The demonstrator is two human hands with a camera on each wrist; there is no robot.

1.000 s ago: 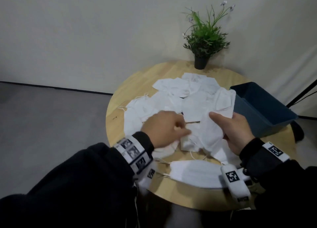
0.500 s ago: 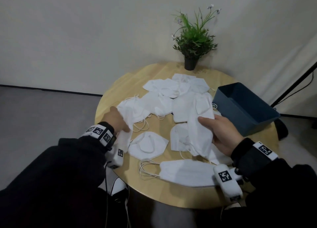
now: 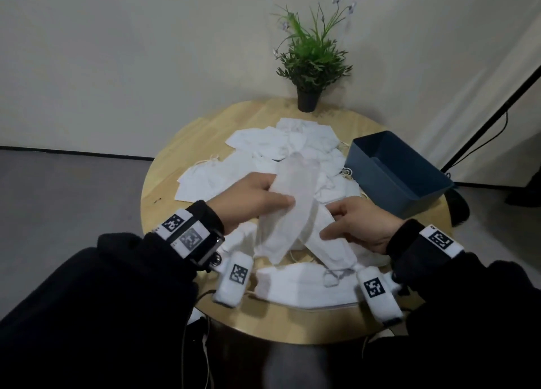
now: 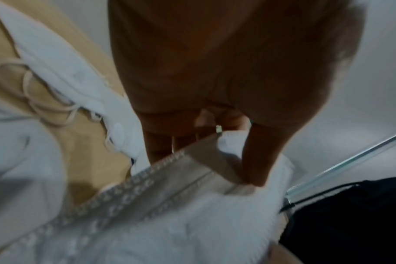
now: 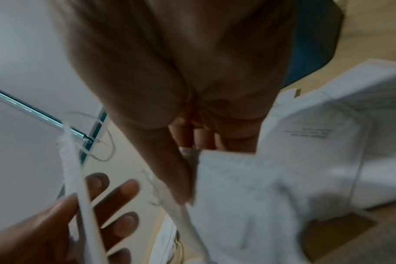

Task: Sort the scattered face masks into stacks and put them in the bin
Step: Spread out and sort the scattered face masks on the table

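Observation:
My left hand (image 3: pixel 275 194) pinches one folded white mask (image 3: pixel 292 210) between thumb and fingers and holds it upright over the table's middle. In the left wrist view the thumb (image 4: pixel 255 157) presses on that mask (image 4: pixel 170 200). Just right of it, my right hand (image 3: pixel 330 223) grips a small stack of masks (image 3: pixel 328 242); the thumb (image 5: pixel 170 171) lies on the stack (image 5: pixel 242 192). The two bundles cross and touch. Several loose masks (image 3: pixel 275 145) lie scattered behind. The blue bin (image 3: pixel 409 189) stands at the table's right edge; its visible inside looks empty.
A flat stack of pleated masks (image 3: pixel 301 286) lies at the near edge of the round wooden table (image 3: pixel 190 142). A potted plant (image 3: pixel 307 98) stands at the back. A dark stand leg and cable (image 3: pixel 480 136) run down at the right, beyond the bin.
My left hand reached to the left pile, took a mask and brought it back to the middle beside my right hand's stack. The right hand has dropped slightly.

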